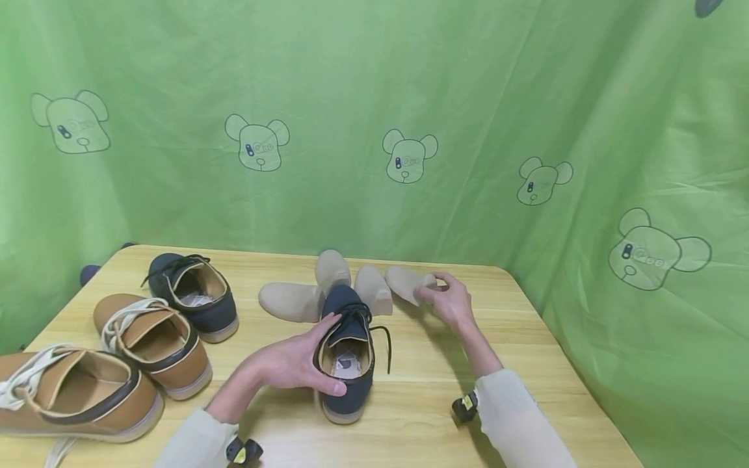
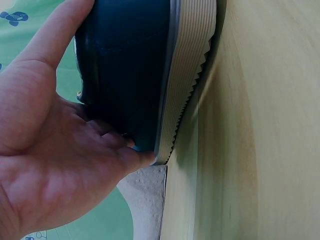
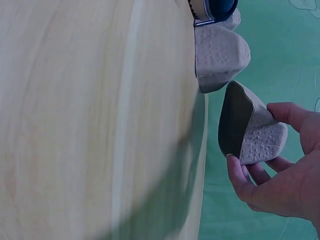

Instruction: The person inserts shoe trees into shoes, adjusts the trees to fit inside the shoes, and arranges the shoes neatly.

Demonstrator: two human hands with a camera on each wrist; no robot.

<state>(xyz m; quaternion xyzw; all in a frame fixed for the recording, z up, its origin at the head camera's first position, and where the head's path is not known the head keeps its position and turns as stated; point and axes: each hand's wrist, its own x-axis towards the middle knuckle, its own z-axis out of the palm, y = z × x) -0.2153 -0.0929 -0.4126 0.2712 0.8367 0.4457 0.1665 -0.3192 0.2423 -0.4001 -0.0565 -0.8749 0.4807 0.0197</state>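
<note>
My left hand (image 1: 289, 361) grips a navy lace-up shoe (image 1: 345, 398) at its left side and opening, thumb towards the heel. In the left wrist view this shoe (image 2: 130, 60) has a ribbed cream sole. My right hand (image 1: 452, 302) pinches a grey moulded-pulp shoe insert (image 1: 404, 282) between thumb and fingers. The right wrist view shows that insert (image 3: 262, 135) lifted and tilted, its hollow underside visible. Three more such inserts lie beyond the navy shoe's toe: a left one (image 1: 291, 301), a middle one (image 1: 332, 268) and a right one (image 1: 372, 289).
At the left of the wooden table (image 1: 433, 416) stand another navy shoe (image 1: 216, 315), a tan shoe (image 1: 181, 370) and a second tan shoe (image 1: 125, 416) with white laces. A green curtain (image 1: 339, 195) with bear heads hangs behind and to the right.
</note>
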